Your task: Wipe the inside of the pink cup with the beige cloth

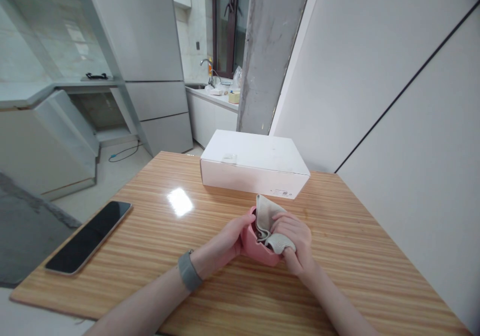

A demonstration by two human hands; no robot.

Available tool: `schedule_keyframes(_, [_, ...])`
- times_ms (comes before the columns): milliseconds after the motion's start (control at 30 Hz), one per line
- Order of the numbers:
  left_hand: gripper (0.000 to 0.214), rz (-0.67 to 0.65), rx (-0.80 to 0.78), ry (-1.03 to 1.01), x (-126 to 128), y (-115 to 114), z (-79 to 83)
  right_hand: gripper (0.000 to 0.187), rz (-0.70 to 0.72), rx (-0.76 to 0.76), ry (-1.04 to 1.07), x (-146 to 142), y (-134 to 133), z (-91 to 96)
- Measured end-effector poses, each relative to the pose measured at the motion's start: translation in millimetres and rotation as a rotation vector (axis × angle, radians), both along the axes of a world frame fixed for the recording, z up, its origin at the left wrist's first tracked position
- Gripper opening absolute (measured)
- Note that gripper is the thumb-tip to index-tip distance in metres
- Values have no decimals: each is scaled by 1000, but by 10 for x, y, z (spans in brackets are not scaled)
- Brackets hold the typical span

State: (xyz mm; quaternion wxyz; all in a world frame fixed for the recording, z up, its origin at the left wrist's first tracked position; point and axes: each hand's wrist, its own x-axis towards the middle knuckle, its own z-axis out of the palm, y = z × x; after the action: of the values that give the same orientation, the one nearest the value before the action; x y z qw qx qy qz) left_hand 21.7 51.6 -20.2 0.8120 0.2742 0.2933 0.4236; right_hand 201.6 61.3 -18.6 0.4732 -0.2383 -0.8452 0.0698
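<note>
A small pink cup (258,246) rests on the wooden table (157,246) in front of me. My left hand (228,238) is wrapped round its left side and holds it. My right hand (294,243) grips a beige cloth (267,215), fingers closed on it. Part of the cloth is pushed down into the cup's mouth and part sticks up above the rim. A grey watch band sits on my left wrist.
A closed white box (255,163) lies just behind the cup. A black phone (90,236) lies face up near the table's left edge. The wall runs along the right side. Behind are a fridge, counters and a sink.
</note>
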Motion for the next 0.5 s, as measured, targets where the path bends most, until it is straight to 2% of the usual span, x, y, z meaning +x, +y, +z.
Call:
schedule_keyframes(133, [41, 11, 21, -40, 1, 28, -86, 17, -141, 23, -89, -80, -9, -14])
schedule_keyframes(267, [30, 59, 58, -161, 12, 38, -100, 15, -295, 108, -89, -177, -37, -38])
schedule_keyframes(367, [20, -12, 12, -164, 6, 38, -63, 13, -275, 222, -101, -177, -58, -25])
schedule_keyframes(500, [39, -143, 3, -104, -28, 59, 10, 18, -166, 272, -69, -104, -79, 20])
